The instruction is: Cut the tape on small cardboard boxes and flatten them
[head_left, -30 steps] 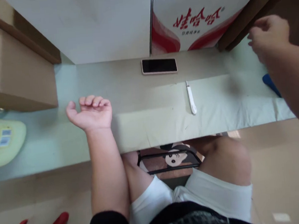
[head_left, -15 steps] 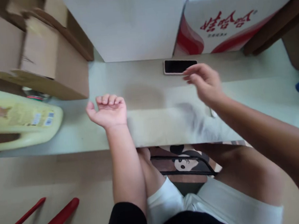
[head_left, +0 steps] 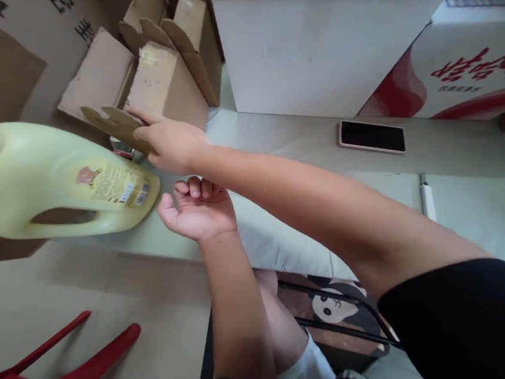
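Note:
My right hand reaches across to the left, above my left hand. Its fingers are apart and stretched toward the near side of a small open cardboard box. Contact with a brown flap there is hard to make out, and part of the box is hidden behind the hand. Palm up, my left hand rests near the table's front edge, fingers loosely curled, thumb apart, nothing in it. A pale yellow jug with a handle lies on its side left of both hands.
On the table lie a phone and a slim white tool with a metal tip. Behind stand a white box and a red-and-white carton. A red piece of furniture is at lower left.
My right hand has swung from beside the phone over to the cardboard boxes on the left. My left hand stays palm up. The view has turned left, uncovering the white tool.

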`<state>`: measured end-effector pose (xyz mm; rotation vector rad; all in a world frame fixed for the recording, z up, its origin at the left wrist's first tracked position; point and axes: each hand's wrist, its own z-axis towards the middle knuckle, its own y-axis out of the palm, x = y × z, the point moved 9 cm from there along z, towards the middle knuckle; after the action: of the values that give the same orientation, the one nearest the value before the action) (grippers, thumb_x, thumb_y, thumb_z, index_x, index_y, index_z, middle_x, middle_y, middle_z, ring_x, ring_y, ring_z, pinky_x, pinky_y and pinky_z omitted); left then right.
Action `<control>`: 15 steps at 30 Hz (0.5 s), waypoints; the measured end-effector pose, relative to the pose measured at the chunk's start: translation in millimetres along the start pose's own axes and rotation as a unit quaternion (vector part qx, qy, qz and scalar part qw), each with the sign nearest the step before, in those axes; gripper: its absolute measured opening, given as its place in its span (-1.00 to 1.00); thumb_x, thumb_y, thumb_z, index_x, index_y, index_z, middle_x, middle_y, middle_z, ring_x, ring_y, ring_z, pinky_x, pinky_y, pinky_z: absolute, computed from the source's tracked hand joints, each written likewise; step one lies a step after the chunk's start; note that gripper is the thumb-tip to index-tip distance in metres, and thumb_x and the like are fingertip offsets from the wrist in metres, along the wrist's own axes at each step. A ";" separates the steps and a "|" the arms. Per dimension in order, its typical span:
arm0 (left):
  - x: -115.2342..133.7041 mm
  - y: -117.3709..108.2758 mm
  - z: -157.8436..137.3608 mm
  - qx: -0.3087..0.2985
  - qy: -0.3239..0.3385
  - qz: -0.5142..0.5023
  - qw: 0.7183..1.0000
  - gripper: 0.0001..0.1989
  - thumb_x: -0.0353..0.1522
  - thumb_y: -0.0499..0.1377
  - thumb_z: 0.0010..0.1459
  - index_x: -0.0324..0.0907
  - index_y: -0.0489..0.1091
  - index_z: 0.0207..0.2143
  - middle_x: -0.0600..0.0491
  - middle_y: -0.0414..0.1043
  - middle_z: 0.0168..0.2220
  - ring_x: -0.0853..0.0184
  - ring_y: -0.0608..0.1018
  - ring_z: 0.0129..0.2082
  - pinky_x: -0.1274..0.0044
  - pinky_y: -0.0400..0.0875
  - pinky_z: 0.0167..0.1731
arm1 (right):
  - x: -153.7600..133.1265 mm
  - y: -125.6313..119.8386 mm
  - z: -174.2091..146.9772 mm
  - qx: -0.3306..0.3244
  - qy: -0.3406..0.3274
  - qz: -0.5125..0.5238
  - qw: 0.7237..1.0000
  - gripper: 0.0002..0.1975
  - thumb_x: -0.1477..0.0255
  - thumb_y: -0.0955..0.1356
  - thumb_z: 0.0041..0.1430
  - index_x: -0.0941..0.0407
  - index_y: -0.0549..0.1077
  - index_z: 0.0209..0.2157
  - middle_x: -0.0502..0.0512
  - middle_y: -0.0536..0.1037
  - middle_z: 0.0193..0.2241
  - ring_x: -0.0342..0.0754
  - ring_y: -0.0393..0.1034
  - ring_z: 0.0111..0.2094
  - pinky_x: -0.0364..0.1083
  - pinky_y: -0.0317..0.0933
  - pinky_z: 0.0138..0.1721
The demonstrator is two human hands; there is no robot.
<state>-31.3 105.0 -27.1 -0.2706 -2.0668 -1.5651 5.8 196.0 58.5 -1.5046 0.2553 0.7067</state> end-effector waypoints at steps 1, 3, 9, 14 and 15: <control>2.2 -0.9 -1.5 0.015 0.004 0.003 1.000 -0.64 -0.15 -0.03 0.21 -0.13 0.02 -0.56 0.17 -0.05 -0.65 0.45 0.12 -0.66 0.58 0.10 -0.62 | -8.2 5.3 0.9 -0.013 -0.042 -0.018 0.999 -0.57 0.52 0.16 0.25 -0.06 0.49 0.02 -0.47 0.16 0.40 -0.25 0.37 0.25 -0.17 0.25 0.23; 6.3 -2.7 -5.1 0.041 0.016 0.018 0.999 -0.66 -0.17 -0.07 0.21 -0.13 0.03 -0.56 0.17 -0.08 -0.64 0.44 0.11 -0.67 0.57 0.08 -0.62 | -15.0 11.8 -5.1 -0.032 -0.115 -0.043 0.992 -0.52 0.54 0.13 0.26 0.05 0.43 0.12 -0.27 0.23 0.39 -0.13 0.36 0.28 -0.10 0.27 0.27; 52.8 -2.4 -20.5 0.065 0.242 0.117 0.961 -0.68 -0.27 -0.03 0.19 -0.14 -0.08 -0.55 0.19 -0.21 -0.60 0.45 0.02 -0.65 0.56 -0.03 -0.60 | 42.7 -40.3 -82.9 0.125 -0.103 0.054 0.985 -0.62 0.57 0.20 0.23 0.11 0.58 -0.08 -0.09 0.52 0.19 -0.10 0.43 0.24 -0.02 0.29 0.33; 46.4 -3.7 -24.9 0.115 0.239 0.115 0.957 -0.71 -0.29 -0.05 0.23 -0.16 0.19 -0.55 0.14 0.14 -0.54 0.43 0.31 -0.53 0.58 0.17 -0.48 | 104.8 -104.1 -251.2 0.247 -0.143 0.159 0.945 -0.72 0.53 0.32 0.19 -0.06 0.65 -0.25 -0.04 0.66 -0.01 0.06 0.65 -0.14 0.09 0.60 -0.13; 34.3 3.1 -23.1 0.087 0.205 0.132 0.966 -0.70 -0.28 -0.06 0.26 -0.16 0.28 -0.49 0.09 0.27 -0.47 0.40 0.41 -0.45 0.58 0.23 -0.43 | 117.0 -114.2 -286.4 0.269 -0.137 0.161 0.940 -0.72 0.53 0.34 0.19 -0.10 0.65 -0.27 -0.04 0.66 -0.01 0.04 0.65 -0.24 0.06 0.59 -0.28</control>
<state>-52.0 79.1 -2.3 -0.1343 -1.7479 -1.1584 238.2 -38.0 61.0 -0.8368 0.4468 1.0029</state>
